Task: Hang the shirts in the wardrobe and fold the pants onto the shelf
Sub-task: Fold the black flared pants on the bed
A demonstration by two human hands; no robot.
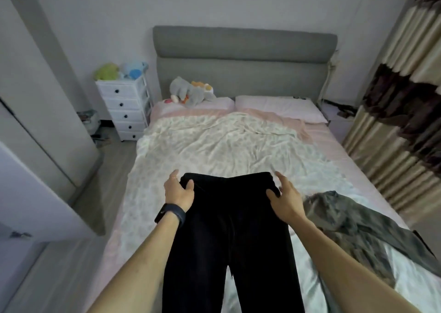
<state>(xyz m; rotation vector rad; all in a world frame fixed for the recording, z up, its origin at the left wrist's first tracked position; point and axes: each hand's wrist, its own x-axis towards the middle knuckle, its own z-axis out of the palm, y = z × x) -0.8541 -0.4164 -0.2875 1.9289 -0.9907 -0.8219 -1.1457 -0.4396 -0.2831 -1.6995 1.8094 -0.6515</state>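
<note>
Black pants lie flat on the bed, waistband away from me and both legs running toward the near edge. My left hand pinches the waistband's left corner, thumb on top of the cloth. My right hand holds the right corner the same way, thumb on the fabric and fingers spread past the edge. A grey-green shirt lies crumpled on the bed to the right of the pants.
A white wardrobe with an open door stands at the left. A white drawer unit with plush toys is by the grey headboard. More plush toys and pillows lie at the bed's head. Striped curtains hang on the right.
</note>
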